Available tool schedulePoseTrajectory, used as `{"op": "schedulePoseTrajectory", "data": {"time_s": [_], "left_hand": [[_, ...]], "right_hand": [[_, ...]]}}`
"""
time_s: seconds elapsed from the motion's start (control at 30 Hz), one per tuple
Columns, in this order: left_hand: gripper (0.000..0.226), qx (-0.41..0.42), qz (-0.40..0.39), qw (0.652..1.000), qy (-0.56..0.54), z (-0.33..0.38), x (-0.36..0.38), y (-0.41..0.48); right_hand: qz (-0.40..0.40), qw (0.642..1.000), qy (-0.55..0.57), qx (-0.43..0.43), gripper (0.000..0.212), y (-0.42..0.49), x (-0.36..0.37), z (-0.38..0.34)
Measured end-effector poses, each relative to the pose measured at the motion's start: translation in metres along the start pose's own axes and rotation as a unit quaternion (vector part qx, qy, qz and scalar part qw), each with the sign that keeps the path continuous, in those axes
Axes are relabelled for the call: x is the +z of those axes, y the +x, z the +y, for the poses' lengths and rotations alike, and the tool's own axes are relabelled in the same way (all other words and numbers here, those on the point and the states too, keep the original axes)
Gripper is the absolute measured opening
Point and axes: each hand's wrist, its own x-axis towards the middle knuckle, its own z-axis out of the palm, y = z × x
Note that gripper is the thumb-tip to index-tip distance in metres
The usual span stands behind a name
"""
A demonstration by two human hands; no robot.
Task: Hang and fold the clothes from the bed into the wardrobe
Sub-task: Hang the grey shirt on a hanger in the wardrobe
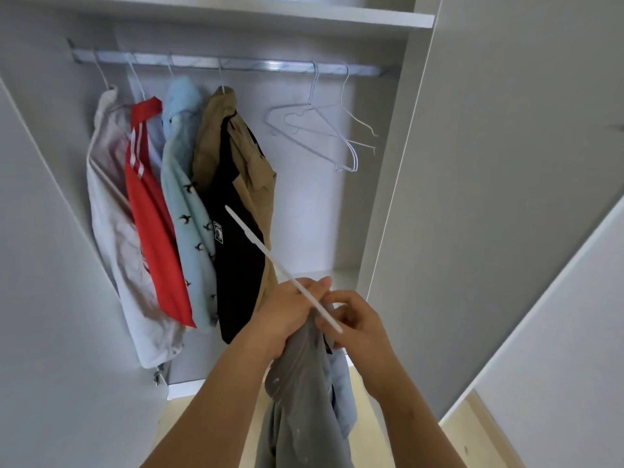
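I stand at the open wardrobe [385, 184]. My left hand [287, 319] grips the bunched top of a grey garment [300, 400] that hangs down between my forearms, with pale blue cloth [342, 386] beside it. A white hanger [270, 258] sticks up and left out of the bunch. My right hand [358, 325] pinches the hanger's lower end with curled fingers. On the metal rail [236, 64] hang a white garment [111, 231], a red one [152, 231], a light blue patterned one [184, 197] and a tan and black one [236, 204].
Two bare white wire hangers [324, 130] hang at the rail's right end. A shelf [270, 15] runs above the rail. Open wardrobe doors [44, 265] flank me on both sides. Pale wooden floor [479, 434] shows below.
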Motion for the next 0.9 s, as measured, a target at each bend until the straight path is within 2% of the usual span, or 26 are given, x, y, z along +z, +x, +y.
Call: {"op": "schedulePoseTrajectory", "data": {"time_s": [0.07,0.13,0.23,0.3,0.33,0.4,0.47,0.5,0.53,0.6,0.67,0.73,0.8,0.9], "left_hand": [[0.013,0.009,-0.022,0.999,0.031,0.000,-0.002,-0.003],[0.004,0.013,-0.040,0.996,0.073,0.002,-0.009,-0.005],[0.019,0.020,-0.060,0.994,0.094,0.006,-0.023,-0.005],[0.024,0.036,-0.038,0.980,0.194,0.008,-0.027,-0.001],[0.026,0.048,-0.017,0.958,0.282,0.009,-0.027,0.004],[0.033,0.076,0.037,0.890,0.449,0.009,-0.023,0.013],[0.032,0.094,0.123,0.833,0.532,0.009,-0.021,0.018],[0.031,0.101,0.168,0.819,0.539,0.010,-0.022,0.021],[0.029,0.107,0.204,0.818,0.527,0.012,-0.025,0.024],[0.023,0.118,0.246,0.839,0.472,0.018,-0.032,0.030],[0.019,0.123,0.260,0.869,0.403,0.023,-0.042,0.037],[0.017,0.126,0.259,0.887,0.362,0.027,-0.054,0.042],[0.017,0.141,0.249,0.885,0.368,0.031,-0.066,0.045],[0.016,0.162,0.226,0.867,0.414,0.037,-0.080,0.046]], "right_hand": [[0.037,0.999,-0.023,0.007,0.008,0.001,-0.004,0.001],[0.090,0.995,-0.023,0.021,0.014,0.003,-0.011,0.004],[0.176,0.983,-0.010,0.049,0.027,0.004,-0.022,0.008],[0.208,0.977,0.005,0.053,0.032,0.004,-0.027,0.008],[0.216,0.975,0.016,0.052,0.032,0.004,-0.030,0.007],[0.219,0.973,0.044,0.048,0.030,0.003,-0.033,0.008],[0.215,0.973,0.062,0.051,0.029,0.002,-0.035,0.009],[0.212,0.974,0.064,0.053,0.029,0.001,-0.037,0.009],[0.211,0.974,0.066,0.056,0.029,0.001,-0.038,0.009],[0.216,0.972,0.068,0.062,0.032,0.001,-0.043,0.010],[0.232,0.969,0.047,0.069,0.033,0.000,-0.049,0.013],[0.244,0.967,0.019,0.077,0.024,-0.002,-0.052,0.013],[0.253,0.964,0.009,0.083,0.017,-0.003,-0.055,0.011],[0.263,0.958,0.005,0.111,0.020,0.000,-0.059,0.011]]}}
